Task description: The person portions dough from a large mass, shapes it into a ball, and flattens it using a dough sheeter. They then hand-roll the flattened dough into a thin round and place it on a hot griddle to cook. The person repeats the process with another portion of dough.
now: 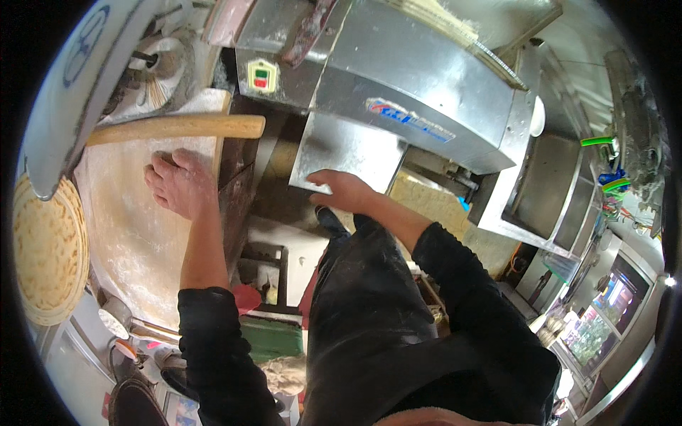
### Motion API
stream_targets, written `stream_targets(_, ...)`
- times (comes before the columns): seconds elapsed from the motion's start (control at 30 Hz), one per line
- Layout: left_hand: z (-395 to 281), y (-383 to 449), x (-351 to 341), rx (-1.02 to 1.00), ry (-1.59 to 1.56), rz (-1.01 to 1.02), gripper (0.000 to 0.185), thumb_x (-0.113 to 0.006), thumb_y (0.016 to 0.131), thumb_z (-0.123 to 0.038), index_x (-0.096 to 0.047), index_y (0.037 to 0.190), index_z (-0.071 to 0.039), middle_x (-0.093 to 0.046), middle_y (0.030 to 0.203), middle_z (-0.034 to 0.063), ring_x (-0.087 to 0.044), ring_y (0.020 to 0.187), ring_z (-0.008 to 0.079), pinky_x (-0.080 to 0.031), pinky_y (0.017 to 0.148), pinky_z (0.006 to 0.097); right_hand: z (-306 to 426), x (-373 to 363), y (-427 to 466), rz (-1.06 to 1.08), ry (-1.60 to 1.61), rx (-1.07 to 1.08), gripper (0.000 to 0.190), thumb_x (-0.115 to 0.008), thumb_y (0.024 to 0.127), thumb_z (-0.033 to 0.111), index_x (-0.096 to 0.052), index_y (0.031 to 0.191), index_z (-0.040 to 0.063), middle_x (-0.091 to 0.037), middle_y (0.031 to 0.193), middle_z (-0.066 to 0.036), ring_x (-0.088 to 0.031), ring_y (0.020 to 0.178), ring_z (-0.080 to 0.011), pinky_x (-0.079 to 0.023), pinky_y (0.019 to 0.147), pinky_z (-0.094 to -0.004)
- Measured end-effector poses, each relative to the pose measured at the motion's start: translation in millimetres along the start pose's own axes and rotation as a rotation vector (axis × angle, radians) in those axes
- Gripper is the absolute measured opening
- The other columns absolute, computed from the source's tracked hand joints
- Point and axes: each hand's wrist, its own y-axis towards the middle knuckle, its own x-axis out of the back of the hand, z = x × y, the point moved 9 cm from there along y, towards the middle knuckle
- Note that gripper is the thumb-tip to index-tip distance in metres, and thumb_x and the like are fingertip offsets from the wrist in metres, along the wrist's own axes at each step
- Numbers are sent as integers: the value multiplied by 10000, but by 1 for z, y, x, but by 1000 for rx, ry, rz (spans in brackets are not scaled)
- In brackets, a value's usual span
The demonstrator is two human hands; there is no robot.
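Over the floured wooden board [128,234] at the left is my left hand [184,181], its fingers curled; whether something small lies under them cannot be told. Just beyond it a wooden rolling pin [181,128] lies across the board, one end jutting past the edge. My right hand [341,189] hangs before the metal outfeed tray [351,149] of a steel machine, thumb and fingers apart, holding nothing. A stack of round flatbreads [50,250] is at the far left, beside the board.
The steel machine [415,69] with a green and red switch [261,76] stands ahead. A metal cup with white powder [114,318] sits by the board's near left corner. Steel compartments [549,186] are at the right. A green crate [272,338] is low beside my legs.
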Motion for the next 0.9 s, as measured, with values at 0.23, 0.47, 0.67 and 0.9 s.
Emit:
stream_targets(0.23, 5, 2, -8, 18, -14, 32, 525, -450, 1011, -425, -473, 1437, -118, -391, 1555, 179, -324, 1474, 333, -227, 1200, 499, -336, 54, -47, -851, 839, -766, 425, -628, 932, 141, -551, 1348, 105, -613, 1266, -82, -643, 1088, -263, -535, 911, -444)
stream_targets(0.47, 2, 0, -5, 6, -61, 44, 528, -445, 1020, -405, -465, 1436, -82, -369, 1565, 204, -296, 1489, 355, -205, 1211, 502, -338, 66, 26, -791, 666, -361, 383, -502, 1015, 367, -459, 1326, 148, -503, 1346, -69, -473, 1228, -248, -417, 1022, -460)
stream_targets(0.67, 0, 2, -4, 5, -38, 57, 568, -426, 1022, -410, -434, 1473, -66, -362, 1571, 205, -284, 1494, 354, -196, 1215, 513, -266, -43, 3, -805, 1137, -860, 410, -713, 945, 352, -531, 1158, 52, -584, 1159, -100, -600, 1089, -244, -552, 932, -436)
stream_targets(0.9, 4, 1, -9, 26, -50, 54, 613, -406, 1015, -432, -411, 1495, -50, -349, 1583, 205, -270, 1504, 335, -182, 1224, 514, -199, -115, -70, -534, 1051, -939, 597, -715, 936, 422, -503, 1342, 39, -576, 1360, -113, -607, 1225, -259, -482, 1002, -406)
